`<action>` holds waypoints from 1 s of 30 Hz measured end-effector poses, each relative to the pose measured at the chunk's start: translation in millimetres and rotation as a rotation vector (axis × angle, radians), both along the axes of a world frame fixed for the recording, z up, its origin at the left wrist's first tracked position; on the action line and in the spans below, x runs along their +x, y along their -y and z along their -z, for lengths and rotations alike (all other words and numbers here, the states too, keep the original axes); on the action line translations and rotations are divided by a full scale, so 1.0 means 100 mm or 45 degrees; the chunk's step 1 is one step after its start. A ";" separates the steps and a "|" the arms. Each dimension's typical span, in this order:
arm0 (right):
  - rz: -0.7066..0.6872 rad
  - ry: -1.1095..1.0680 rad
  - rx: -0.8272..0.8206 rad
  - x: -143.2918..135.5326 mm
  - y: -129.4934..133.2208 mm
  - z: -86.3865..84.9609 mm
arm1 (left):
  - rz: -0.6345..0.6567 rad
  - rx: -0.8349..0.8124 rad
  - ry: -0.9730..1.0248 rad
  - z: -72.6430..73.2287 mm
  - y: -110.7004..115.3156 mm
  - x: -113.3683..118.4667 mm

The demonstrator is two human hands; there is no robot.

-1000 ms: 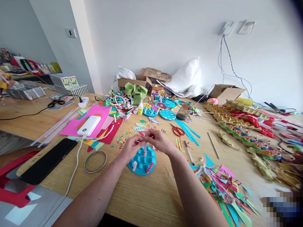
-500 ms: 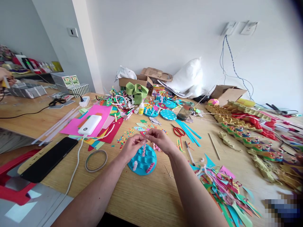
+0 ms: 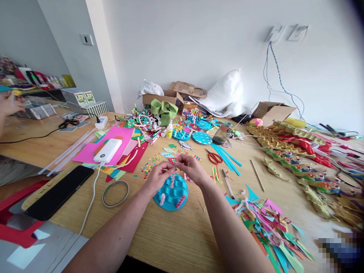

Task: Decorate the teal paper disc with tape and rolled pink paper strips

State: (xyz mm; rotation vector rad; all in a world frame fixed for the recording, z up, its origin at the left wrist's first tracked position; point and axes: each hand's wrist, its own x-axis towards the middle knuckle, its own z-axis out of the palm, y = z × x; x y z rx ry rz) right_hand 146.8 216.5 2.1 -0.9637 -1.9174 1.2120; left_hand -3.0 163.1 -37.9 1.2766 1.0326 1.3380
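In the middle of the head view, a round blue textured base point(image 3: 170, 205) lies on the wooden table. A twisted pink pipe cleaner point(image 3: 172, 181) rises from it towards my fingers. My left hand point(image 3: 158, 176) and my right hand point(image 3: 192, 169) meet over the far edge of the base, both closed in a pinch at the top of this pipe cleaner. Their fingers partly hide its upper end. On the base also stand a short pale pink piece point(image 3: 162, 199) and a darker pink piece point(image 3: 180, 201). More pink twists show behind my right hand.
Paper fish point(image 3: 167, 154) and dots lie beyond my hands. Red scissors point(image 3: 214, 156), a pen point(image 3: 228, 184) and paper scraps point(image 3: 273, 227) are on the right. A tape roll point(image 3: 115, 193), phone point(image 3: 61, 192) and cabled power bank point(image 3: 108, 150) lie left. Another person's hand point(image 3: 10, 104) is far left.
My hands stay almost still, pinching at the same spot above the blue base. At the far left, the other person's hand has moved and now shows with something yellow.
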 end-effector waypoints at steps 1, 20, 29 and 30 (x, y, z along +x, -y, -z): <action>0.000 0.006 0.002 0.01 -0.01 0.00 | -0.019 0.008 0.006 0.00 -0.01 0.00; -0.229 0.437 0.035 0.04 0.07 0.01 | -0.224 0.072 0.076 0.09 -0.06 -0.01; -0.050 0.212 0.007 0.51 0.19 0.26 | -0.202 -0.081 0.040 -0.04 0.00 0.04; -0.015 0.207 -0.008 0.55 0.21 0.33 | -0.199 -0.088 0.043 -0.04 0.00 0.05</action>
